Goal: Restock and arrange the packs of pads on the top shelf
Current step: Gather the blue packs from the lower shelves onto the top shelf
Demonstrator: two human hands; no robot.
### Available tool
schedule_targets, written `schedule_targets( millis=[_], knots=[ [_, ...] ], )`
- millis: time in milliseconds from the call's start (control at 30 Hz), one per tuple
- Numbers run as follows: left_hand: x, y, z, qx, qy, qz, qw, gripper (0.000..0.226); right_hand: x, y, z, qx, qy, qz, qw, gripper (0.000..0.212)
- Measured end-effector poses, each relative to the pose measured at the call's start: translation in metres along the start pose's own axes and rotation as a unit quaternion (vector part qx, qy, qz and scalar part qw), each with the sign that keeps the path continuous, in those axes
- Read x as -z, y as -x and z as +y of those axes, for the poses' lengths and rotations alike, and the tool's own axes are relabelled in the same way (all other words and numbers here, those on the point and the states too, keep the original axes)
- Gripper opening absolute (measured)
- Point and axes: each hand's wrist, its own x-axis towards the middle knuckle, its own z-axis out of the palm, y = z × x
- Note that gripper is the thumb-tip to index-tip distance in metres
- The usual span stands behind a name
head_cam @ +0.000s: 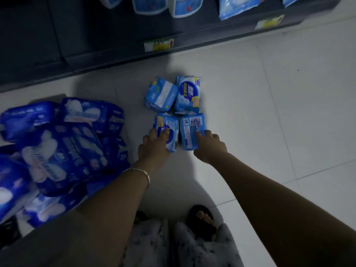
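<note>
Gripping with both hands, low over the floor. With the left hand [154, 146], fingers curled over the near end of the near left pack [167, 130], thumb across its top. With the right hand [209, 145], forefinger laid along the top of the near right pack [189, 128], other fingers wrapped over its right edge, thumb tucked at its near end. On the left wrist, a thin bracelet [141, 173].

Soft and pillowy, light blue with white patches and small yellow corners; on the near right pack, a printed back label facing up. Lying flat on the white tiled floor [279, 112], side by side and touching. Just beyond and against them, two more of the same: far left pack [160, 94] slightly askew, far right pack [188, 95] face up with a round white emblem. Together a tight two-by-two block.

To the left, near but apart, a slumped heap of dark blue packs [57, 147]. Beyond, the dark edge of the shelf [212, 34] with price tags [159, 45], and light blue packs [185, 6] standing above. To the right of the block, open tile out to the frame edge. Nearest, toes in black sandals [202, 218].
</note>
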Motion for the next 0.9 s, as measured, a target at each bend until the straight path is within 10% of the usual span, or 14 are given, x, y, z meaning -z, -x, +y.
schedule_targets(
  millis=[200,900],
  knots=[
    [0.098,0.068,0.029,-0.081,0.006,0.102,0.991,0.033,0.09,0.08,-0.02,0.046,0.0,0.126,0.991,0.046],
    [0.506,0.384,0.167,-0.224,-0.165,0.399,0.874,0.03,0.475,0.418,-0.043,0.115,0.058,0.401,0.907,0.04]
  ],
)
